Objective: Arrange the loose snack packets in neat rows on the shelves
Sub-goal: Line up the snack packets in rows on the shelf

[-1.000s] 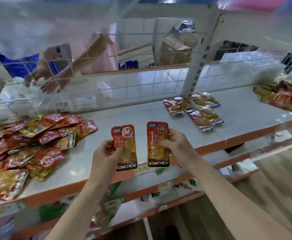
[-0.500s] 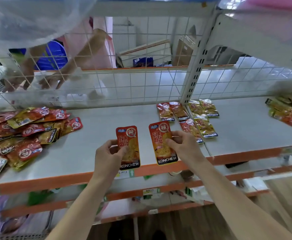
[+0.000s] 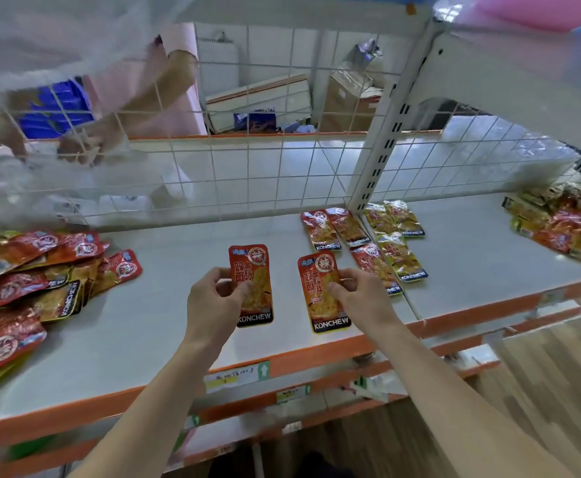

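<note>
Pinch grips, both sides: left hand (image 3: 213, 300) pinches red packet (image 3: 257, 307), right hand (image 3: 363, 296) pinches second packet (image 3: 322, 310). Both label-up over shelf (image 3: 165, 270) centre, prob. to match neat rows (image 3: 361, 236) at 2 o'clock. Loose pile (image 3: 40, 281) sits at 9 o'clock.

The grey shelf (image 3: 165, 326) is carrying a loose heap of KONCHEW packets (image 3: 34, 291) well left of the left hand (image 3: 213, 301), six rowed packets (image 3: 368, 236) just beyond the right hand (image 3: 361, 294), and another heap (image 3: 565, 229) far to its right.
</note>
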Available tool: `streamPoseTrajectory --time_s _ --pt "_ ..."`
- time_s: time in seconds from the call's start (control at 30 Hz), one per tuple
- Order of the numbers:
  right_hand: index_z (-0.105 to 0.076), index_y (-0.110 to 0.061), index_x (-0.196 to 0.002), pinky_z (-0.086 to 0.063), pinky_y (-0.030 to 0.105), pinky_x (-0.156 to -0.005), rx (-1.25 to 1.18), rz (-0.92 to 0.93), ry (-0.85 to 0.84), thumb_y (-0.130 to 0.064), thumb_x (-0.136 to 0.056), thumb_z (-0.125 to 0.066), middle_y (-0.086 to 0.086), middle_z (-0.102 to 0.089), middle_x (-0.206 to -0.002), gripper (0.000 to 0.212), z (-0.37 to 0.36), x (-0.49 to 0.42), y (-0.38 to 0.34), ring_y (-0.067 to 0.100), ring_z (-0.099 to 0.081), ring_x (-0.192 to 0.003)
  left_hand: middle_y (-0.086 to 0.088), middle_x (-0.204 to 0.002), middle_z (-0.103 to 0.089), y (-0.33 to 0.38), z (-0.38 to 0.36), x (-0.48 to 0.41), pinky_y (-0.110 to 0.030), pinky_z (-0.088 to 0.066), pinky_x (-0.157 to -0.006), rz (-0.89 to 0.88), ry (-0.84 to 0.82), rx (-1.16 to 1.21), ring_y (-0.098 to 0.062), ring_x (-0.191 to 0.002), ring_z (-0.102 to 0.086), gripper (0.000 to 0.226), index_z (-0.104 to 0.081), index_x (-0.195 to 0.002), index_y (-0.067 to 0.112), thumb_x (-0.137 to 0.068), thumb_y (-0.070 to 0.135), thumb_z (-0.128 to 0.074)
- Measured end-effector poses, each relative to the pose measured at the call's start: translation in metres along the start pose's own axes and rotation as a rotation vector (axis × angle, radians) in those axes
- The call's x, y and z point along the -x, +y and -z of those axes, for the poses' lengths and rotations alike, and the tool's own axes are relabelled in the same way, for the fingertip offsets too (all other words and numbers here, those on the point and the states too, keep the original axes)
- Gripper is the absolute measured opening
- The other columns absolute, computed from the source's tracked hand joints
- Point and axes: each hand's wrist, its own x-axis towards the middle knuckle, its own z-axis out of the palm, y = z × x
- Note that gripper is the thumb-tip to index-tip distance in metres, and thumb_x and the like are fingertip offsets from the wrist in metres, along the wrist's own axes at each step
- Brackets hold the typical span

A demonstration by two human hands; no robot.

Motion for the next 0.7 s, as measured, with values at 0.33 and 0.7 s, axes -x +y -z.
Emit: streamPoseTrajectory --time_s 0.33,0.7 --pt "-0.062 -0.007 -0.124 -0.047 0.012 -0.066 0.219 0.073 0.022 -0.018 -0.093 -0.068 -0.002 -0.068 -0.095 0.033 0.030 -0.049 0.024 0.011 -0.064 -0.083 0.000 -0.097 -0.067 0.010 -0.061 -0.038 -0.030 -0.055 -0.072 -0.075 0.091 -0.212 -0.017 -0.088 -0.066 0.019 -0.065 -0.106 0.015 -0.089 0.018 -0.074" --pt "-0.037 -0.009 -0.149 -0.047 0.026 -0.082 0.494 0.377 -0.119 -0.018 -0.094 -0.064 0.001 -0.058 -0.087 0.062 0.044 -0.070 0.043 0.017 -0.056 -0.084 -0.008 -0.102 -0.073 0.004 -0.110 -0.068 -0.028 -0.049 -0.084 -0.127 0.208 -0.515 -0.023 -0.092 -0.065 0.027 -0.071 -0.111 0.006 -0.088 0.021 -0.074"
